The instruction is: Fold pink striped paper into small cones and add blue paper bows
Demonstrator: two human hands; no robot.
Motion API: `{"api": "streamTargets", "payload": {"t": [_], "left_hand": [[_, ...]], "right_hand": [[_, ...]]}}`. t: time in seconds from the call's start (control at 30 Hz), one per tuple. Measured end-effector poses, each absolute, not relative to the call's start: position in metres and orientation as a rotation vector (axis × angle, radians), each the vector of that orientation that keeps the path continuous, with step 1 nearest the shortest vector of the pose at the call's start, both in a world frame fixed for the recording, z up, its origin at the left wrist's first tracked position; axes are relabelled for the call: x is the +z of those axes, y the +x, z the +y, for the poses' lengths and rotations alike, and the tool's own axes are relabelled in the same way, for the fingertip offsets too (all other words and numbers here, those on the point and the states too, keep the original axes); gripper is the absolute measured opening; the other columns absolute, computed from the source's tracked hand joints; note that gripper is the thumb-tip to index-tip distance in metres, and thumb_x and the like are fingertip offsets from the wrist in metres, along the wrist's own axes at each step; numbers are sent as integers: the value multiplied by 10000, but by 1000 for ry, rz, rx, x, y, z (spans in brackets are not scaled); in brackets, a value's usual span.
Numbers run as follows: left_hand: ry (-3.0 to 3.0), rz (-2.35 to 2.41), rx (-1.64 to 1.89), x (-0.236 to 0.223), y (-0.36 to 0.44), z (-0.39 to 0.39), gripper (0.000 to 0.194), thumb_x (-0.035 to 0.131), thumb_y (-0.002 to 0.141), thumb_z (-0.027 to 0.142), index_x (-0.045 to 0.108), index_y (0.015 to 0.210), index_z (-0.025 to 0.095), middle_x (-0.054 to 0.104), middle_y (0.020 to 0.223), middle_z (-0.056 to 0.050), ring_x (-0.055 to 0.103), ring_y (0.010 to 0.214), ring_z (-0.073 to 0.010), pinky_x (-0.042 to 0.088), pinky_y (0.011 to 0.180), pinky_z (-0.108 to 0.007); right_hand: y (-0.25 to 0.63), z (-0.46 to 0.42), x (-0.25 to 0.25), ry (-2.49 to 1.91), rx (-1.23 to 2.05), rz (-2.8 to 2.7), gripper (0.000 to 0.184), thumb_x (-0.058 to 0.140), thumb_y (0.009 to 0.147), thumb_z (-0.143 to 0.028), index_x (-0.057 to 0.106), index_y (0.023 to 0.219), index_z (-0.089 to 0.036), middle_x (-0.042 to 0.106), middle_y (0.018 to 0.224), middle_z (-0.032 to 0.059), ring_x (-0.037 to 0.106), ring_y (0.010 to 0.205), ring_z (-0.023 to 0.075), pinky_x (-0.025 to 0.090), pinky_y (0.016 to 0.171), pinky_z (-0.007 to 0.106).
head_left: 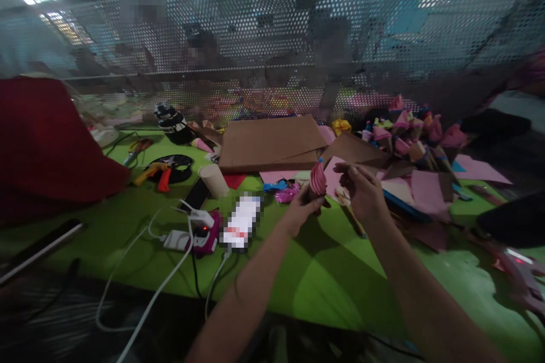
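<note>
My left hand (301,209) is closed around the base of a small pink paper craft piece (317,179), shaped like a swirled cone top, held up over the green table (332,278). My right hand (361,190) is just right of it, fingers pinched together near its top; whether anything is in that pinch is too small to tell. Pink and brown paper sheets (409,187) lie just beyond both hands.
A flat cardboard sheet (268,141) lies behind the hands. A pile of finished paper cones (409,136) sits at the right. A paper tube (213,180), glue gun (155,172), chargers with white cables (187,235) and a red cloth (46,141) are at left. A perforated screen (272,39) backs the table, people behind it.
</note>
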State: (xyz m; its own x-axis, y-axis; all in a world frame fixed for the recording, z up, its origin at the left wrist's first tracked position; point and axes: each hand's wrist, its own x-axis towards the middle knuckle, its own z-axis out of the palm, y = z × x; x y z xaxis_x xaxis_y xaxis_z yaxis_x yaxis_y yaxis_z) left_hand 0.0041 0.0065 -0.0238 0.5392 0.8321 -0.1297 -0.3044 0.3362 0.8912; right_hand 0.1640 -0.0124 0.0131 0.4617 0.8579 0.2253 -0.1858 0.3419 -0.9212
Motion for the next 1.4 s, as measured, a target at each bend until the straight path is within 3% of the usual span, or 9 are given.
{"api": "streamTargets", "payload": {"t": [0.17, 0.4, 0.6, 0.8, 0.9, 1.1, 1.27, 1.4], "left_hand": [[871, 633, 787, -22, 1, 7, 716, 917, 607, 480, 688, 1217, 184, 686, 863, -33, 592, 763, -132, 387, 658, -241], [848, 626, 816, -29, 5, 13, 487, 846, 676, 350, 697, 1110, 188, 644, 842, 2, 538, 733, -107, 363, 635, -226], [930, 629, 825, -30, 4, 13, 575, 854, 685, 490, 685, 1127, 164, 654, 794, 10, 491, 661, -93, 366, 620, -220], [1047, 704, 896, -22, -1, 13, 523, 892, 653, 407, 752, 1093, 162, 748, 1103, -77, 640, 1018, -213, 460, 948, -326], [1127, 791, 916, -20, 0, 14, 418, 875, 656, 319, 769, 1029, 162, 769, 1091, -80, 649, 1089, -263, 450, 1028, -391], [1253, 943, 937, -23, 10, 6, 255, 813, 702, 234, 744, 935, 156, 758, 910, -66, 666, 913, -224, 513, 903, -368], [1380, 999, 805, -29, 14, -13, 299, 764, 724, 164, 708, 1018, 149, 722, 861, -55, 637, 742, -168, 524, 771, -324], [1647, 1227, 705, -27, 8, -32, 438, 781, 716, 148, 684, 1143, 175, 737, 948, -72, 677, 843, -211, 534, 806, -335]], "right_hand": [[164, -12, 14, -998, 824, -794, 185, 835, 684, -452, 803, 761, -286, 750, 818, 10, 555, 623, 130, 443, 551, 273], [165, -12, 13, -1027, 830, -820, 166, 813, 703, -434, 799, 746, -275, 759, 811, 20, 544, 624, 137, 433, 559, 287], [165, -11, 12, -1026, 835, -782, 160, 817, 674, -410, 801, 725, -259, 747, 767, 20, 541, 602, 124, 425, 533, 267], [168, -11, 14, -990, 811, -753, 173, 831, 661, -401, 762, 705, -249, 754, 772, 11, 537, 567, 108, 418, 507, 249], [172, -12, 20, -957, 802, -726, 194, 842, 646, -396, 731, 668, -238, 754, 763, 10, 526, 554, 93, 404, 498, 232], [171, -22, 29, -922, 732, -687, 204, 841, 643, -388, 706, 654, -236, 742, 750, 6, 532, 559, 93, 399, 502, 224], [164, -62, 14, -1046, 746, -774, 165, 808, 678, -387, 745, 731, -245, 737, 780, 21, 550, 596, 122, 424, 549, 262], [169, -103, -14, -1215, 799, -802, 218, 836, 642, -411, 773, 772, -248, 733, 757, 31, 570, 639, 155, 421, 560, 281]]}}
